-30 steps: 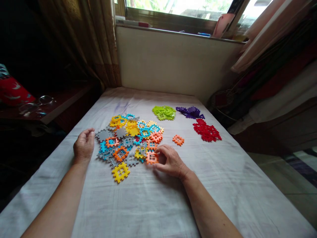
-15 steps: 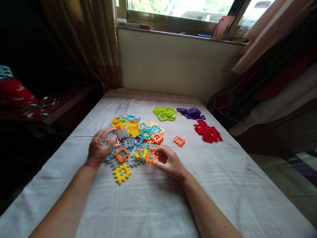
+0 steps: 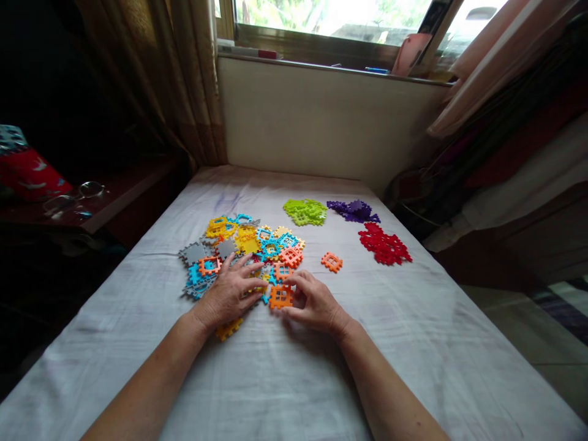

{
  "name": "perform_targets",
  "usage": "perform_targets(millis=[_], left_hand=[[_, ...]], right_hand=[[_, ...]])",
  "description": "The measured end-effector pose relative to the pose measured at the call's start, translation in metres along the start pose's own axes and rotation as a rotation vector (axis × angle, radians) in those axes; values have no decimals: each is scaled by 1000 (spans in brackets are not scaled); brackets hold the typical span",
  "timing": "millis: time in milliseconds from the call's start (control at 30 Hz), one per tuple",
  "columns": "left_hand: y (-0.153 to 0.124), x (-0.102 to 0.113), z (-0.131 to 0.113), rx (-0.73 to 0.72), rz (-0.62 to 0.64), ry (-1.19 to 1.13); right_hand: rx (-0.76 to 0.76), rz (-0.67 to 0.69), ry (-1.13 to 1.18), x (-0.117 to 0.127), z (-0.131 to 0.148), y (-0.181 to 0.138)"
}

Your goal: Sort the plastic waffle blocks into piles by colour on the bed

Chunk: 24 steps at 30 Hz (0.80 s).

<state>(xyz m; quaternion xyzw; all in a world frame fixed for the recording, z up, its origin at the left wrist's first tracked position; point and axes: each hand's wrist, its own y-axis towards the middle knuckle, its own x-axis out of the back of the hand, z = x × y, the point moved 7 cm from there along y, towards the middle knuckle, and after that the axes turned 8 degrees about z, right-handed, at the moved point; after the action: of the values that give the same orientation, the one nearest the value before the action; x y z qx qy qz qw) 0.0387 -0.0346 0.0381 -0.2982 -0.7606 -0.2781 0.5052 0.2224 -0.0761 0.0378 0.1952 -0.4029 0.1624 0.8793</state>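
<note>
A mixed pile of plastic interlocking building tiles (image 3: 248, 244) in yellow, blue, grey and orange lies on the sheet-covered surface. My left hand (image 3: 229, 291) rests over the lower part of the pile, fingers stretched and spread, hiding the tiles under it. A yellow tile (image 3: 228, 329) pokes out below that hand. At the pile's right edge, my right hand (image 3: 315, 300) has thumb and fingers around the side of an orange window tile (image 3: 281, 297). Another orange tile (image 3: 331, 261) lies apart, just beyond my right hand.
Sorted heaps of green tiles (image 3: 305, 212), purple tiles (image 3: 354, 211) and red tiles (image 3: 384, 244) lie toward the back right. Eyeglasses (image 3: 90, 190) sit on a dark side table (image 3: 124, 184) at left. Clothes hang along the right side.
My left hand has moved right and flattened over the pile, uncovering grey and blue tiles at the left. The orange window tile at my right hand has shifted slightly toward me.
</note>
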Motion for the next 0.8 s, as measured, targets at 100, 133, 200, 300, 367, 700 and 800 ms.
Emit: perform_targets(millis=[100, 133, 200, 300, 367, 700, 800], left_hand=[[0, 0, 2, 22, 7, -24], [0, 0, 2, 27, 11, -34], [0, 1, 2, 35, 14, -53], [0, 4, 7, 62, -1, -81], [-1, 11, 16, 96, -44, -91], [-71, 86, 109, 440, -735, 81], [-97, 86, 138, 733, -781, 76]], right_hand=[[22, 22, -106, 1, 0, -1], [29, 27, -134, 2, 0, -1], [34, 28, -175, 3, 2, -1], [8, 25, -220, 4, 4, 0], [-13, 25, -235, 5, 4, -1], [-517, -555, -314, 78, -80, -35], [-765, -530, -400, 85, -100, -46]])
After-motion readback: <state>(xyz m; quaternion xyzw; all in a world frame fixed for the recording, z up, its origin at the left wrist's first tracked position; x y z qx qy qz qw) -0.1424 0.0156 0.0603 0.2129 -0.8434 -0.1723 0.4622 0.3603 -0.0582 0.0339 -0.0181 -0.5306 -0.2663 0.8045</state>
